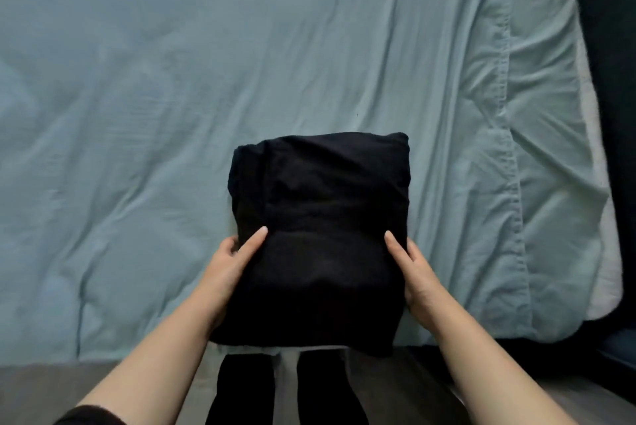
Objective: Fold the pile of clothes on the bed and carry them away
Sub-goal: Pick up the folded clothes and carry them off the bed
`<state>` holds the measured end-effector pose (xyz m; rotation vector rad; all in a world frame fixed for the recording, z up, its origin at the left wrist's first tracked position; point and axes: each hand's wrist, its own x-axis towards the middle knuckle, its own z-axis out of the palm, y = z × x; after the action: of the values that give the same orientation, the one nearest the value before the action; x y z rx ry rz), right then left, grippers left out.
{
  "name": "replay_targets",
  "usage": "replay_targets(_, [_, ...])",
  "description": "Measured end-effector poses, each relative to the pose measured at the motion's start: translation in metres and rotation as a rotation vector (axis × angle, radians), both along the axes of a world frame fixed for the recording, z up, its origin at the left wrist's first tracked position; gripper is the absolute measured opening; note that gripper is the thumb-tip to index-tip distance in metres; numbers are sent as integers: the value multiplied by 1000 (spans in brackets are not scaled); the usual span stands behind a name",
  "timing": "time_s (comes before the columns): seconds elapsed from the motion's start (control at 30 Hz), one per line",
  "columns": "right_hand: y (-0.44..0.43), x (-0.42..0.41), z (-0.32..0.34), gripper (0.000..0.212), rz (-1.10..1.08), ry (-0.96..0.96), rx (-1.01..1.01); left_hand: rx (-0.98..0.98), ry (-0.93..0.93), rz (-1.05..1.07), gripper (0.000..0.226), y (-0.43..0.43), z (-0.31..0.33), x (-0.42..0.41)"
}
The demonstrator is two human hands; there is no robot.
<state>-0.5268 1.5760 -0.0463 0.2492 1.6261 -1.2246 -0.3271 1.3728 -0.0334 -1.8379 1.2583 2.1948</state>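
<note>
Folded black clothes (320, 235) were at the near edge of the bed (155, 97), their near end overhanging the floor (41, 386). Left hand (227, 266) and right hand (418, 273) were apart, one clamped on each side of the bundle, thumbs on top, fingers hidden underneath. Couldn't tell if the bundle was lifted or resting. Wide wrinkled sheet lay beyond and to the left. The bed's right edge dropped off well right of the bundle.

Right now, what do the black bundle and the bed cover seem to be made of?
Black bundle: soft matte cloth, perhaps cotton; no shine, rounded folds. Bed cover: thin woven fabric, likely cotton, slight sheen; fine creases and a stitched hem.
</note>
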Motion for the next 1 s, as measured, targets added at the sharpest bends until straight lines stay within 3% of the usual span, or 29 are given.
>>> replay_targets(0.17, [2,33,21,77,113,99,77,-68,-48,-255,48,19,16,12])
replay_targets(0.27, [-2,30,33,61,95,271,172,-197,-98,-288,43,23,19,8])
replay_targets(0.37, [6,28,39,39,94,388,234,-188,-146,-323,45,38,16,14])
replay_targets(0.47, [13,34,35,47,245,425,376,-176,-247,-331,53,47,15,20])
replay_targets(0.5, [13,36,34,53,321,540,482,-244,-317,-338,63,46,15,21])
replay_targets(0.57, [0,37,36,58,441,951,662,-605,-521,-420,79,46,19,14])
replay_targets(0.6, [-13,37,38,59,485,1155,648,-849,-551,-471,78,46,20,5])
replay_targets(0.67, [-44,37,35,60,679,1387,477,-1225,-413,-639,70,44,17,-24])
replay_targets(0.73, [-66,29,23,59,1039,1430,419,-1323,-329,-984,65,36,5,-51])
replay_targets(0.8, [-72,14,8,59,1261,1366,492,-1180,-353,-1181,65,17,-15,-63])
replay_targets(0.87, [-69,9,1,57,1211,1361,566,-1109,-398,-1187,63,6,-25,-62])
replay_targets(0.93, [-59,22,5,56,1016,1336,568,-1131,-380,-1104,67,15,-19,-53])
replay_targets(1.0, [-30,45,8,63,966,1326,529,-1149,-332,-1073,83,36,-12,-32])
